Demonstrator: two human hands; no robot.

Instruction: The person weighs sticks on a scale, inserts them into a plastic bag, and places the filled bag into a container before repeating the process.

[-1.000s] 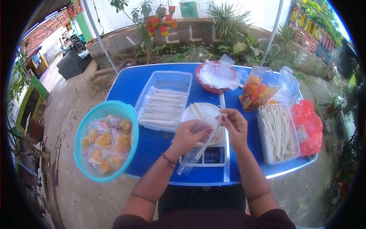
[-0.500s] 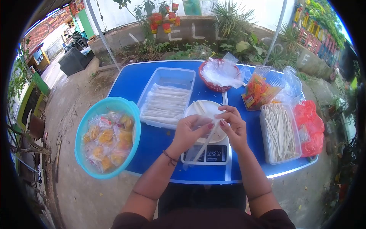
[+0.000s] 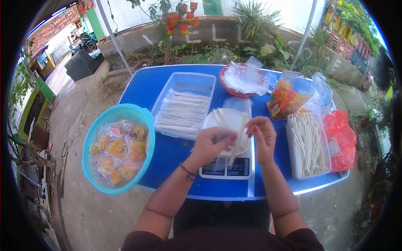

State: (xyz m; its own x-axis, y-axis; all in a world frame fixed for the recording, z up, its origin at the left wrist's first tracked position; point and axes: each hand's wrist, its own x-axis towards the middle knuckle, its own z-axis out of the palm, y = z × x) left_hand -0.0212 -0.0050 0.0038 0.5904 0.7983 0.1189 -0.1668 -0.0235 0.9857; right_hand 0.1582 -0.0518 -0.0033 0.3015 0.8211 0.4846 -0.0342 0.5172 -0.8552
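Between my hands is a narrow clear plastic packet (image 3: pixel 238 146) with pale thin sticks in it, tilted and blurred by motion. My left hand (image 3: pixel 210 146) pinches its side between thumb and fingers. At its upper end, the bent fingers and thumb of my right hand (image 3: pixel 263 136) close on the plastic. Below both hands stands a digital kitchen scale (image 3: pixel 244 172), bearing a white round dish (image 3: pixel 209 123) with a few sticks in it. A clear plastic box (image 3: pixel 310 144) of loose pale sticks is to the right; another clear box (image 3: pixel 184 111) holds rows of filled packets at left.
A turquoise basin (image 3: pixel 88 163) with bagged yellow snacks sits front left. Behind the scale is a red basket (image 3: pixel 229 88) of clear bags. A clear container (image 3: pixel 287 98) with colourful packets and a red plastic bag (image 3: pixel 341 142) lie at right on the blue table (image 3: pixel 167 167).
The packet has swung upward between my hands, so its lower end now hangs less far down over the scale. My right hand has shifted slightly right and opened out from the left.
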